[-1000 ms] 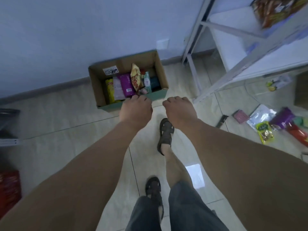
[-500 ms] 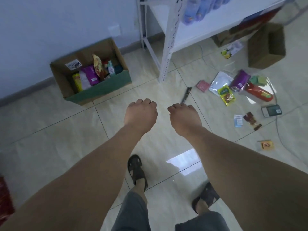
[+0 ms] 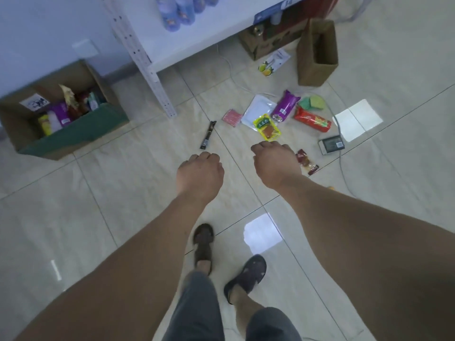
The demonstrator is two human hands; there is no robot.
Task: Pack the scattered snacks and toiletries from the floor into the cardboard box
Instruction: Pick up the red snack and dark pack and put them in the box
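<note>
Both hands hang over the tiled floor (image 3: 128, 183) with nothing in them. The left hand (image 3: 200, 174) shows its back to the camera, fingers loosely curled under, touching no object. The right hand (image 3: 275, 166) is the same: knuckles up, fingers bent downward and relaxed, clear of the floor and of every packet.

Just beyond the right hand's knuckles lies a yellow packet (image 3: 266, 127). To that hand's right side, close by, is a small dark red packet (image 3: 306, 161). Farther out past the yellow packet sit a white pouch (image 3: 258, 110), a purple bag (image 3: 285, 106) and a red bag (image 3: 312, 119), the three lying close together, with green sponges (image 3: 312, 102) just behind the red bag. A pink packet (image 3: 232, 117) lies left of the white pouch. A thin black stick (image 3: 208, 135) lies on the floor just ahead of the left hand. A dark flat box (image 3: 331, 145) rests to the right of the right hand, farther off than the dark red packet. A lemon-printed pack (image 3: 273, 62) lies well beyond the cluster.

The box (image 3: 73, 136) stands well to the left of the left hand, open at the top, against the wall, with several packets and bottles standing inside it.

A white shelf leg (image 3: 152, 80) stands between the box and the scattered items. A brown bag (image 3: 317, 55) stands upright beyond the sponges. Below the hands, two feet in dark sandals (image 3: 203, 244) are on the tiles.
</note>
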